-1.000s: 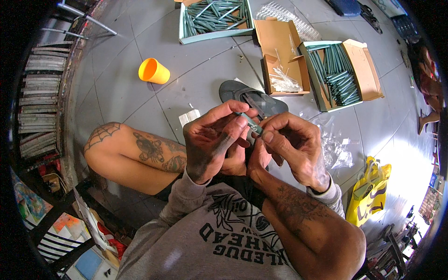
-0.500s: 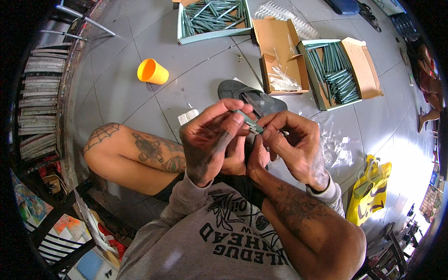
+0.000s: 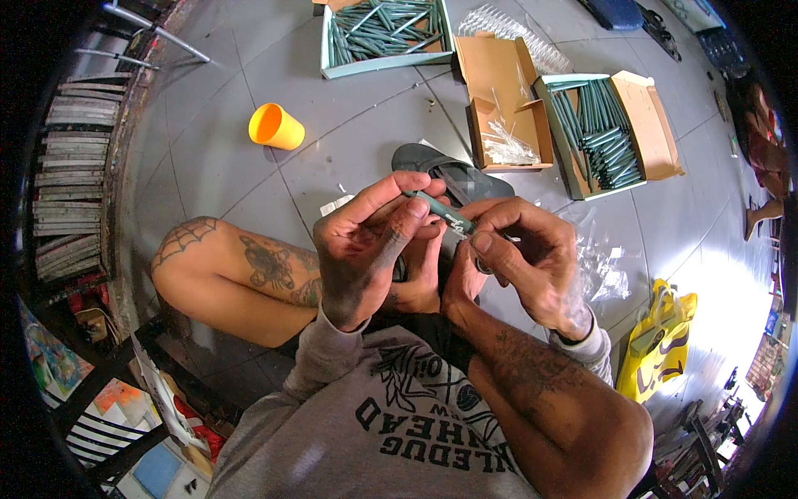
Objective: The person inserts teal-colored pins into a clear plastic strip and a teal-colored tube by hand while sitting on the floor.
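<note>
Between my two hands, above my crossed feet, is a dark green pen (image 3: 445, 214) with white print on its side. My left hand (image 3: 366, 241) pinches its left end with thumb and fingers. At the other end, the thumb and forefinger of my right hand (image 3: 532, 262) close on the tip. Something small and dark shows by my right fingers, too hidden to name. Many similar green pens (image 3: 592, 116) lie in an open box (image 3: 611, 192) at the far right. Another open box (image 3: 391, 65) at the back holds more of them, heaped loosely.
A brown carton (image 3: 539, 137) with thin clear pieces stands between the pen boxes. An orange-yellow cup (image 3: 278, 127) is at left. A dark sandal (image 3: 413, 158) lies beyond my hands. Clear plastic (image 3: 605, 270) and a yellow bag (image 3: 652, 349) are at right, another person's foot (image 3: 765, 214) farther off.
The pen now shows more of its length, as my hands have moved slightly apart. My left hand has shifted a little left; both hands still grip the pen.
</note>
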Demonstrator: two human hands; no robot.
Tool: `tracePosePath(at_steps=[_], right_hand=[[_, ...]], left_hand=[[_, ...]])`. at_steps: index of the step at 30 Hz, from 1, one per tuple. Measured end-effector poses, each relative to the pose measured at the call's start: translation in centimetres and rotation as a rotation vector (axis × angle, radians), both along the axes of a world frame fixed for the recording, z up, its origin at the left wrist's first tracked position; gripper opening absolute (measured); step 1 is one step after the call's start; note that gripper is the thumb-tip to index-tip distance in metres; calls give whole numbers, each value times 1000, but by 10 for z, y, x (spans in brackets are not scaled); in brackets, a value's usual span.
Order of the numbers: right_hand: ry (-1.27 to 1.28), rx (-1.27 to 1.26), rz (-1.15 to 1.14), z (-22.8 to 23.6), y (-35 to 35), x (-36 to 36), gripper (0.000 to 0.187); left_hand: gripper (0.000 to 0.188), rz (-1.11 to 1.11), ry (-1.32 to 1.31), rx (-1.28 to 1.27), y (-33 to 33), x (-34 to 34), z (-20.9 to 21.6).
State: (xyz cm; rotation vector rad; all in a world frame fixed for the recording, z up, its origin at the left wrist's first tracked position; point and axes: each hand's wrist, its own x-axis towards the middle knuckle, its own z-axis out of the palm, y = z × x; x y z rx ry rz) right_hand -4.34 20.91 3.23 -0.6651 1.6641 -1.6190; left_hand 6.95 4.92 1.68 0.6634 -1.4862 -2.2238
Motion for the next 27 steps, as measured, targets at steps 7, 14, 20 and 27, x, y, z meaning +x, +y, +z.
tracePosePath(at_steps=[7,14,20,27], right_hand=[[230,45,109,-2,1,-4,9],[141,76,77,1,1,-2,9],[58,57,73,-2,1,-2,8],[197,117,141,4,2,-4,10]], left_hand=[[26,-52,-32,-26,-2,3,4],[25,-83,-39,-72,-3,4,3],[25,-75,5,-74,-2,2,1],[25,-60,2,-57,-2,3,3]])
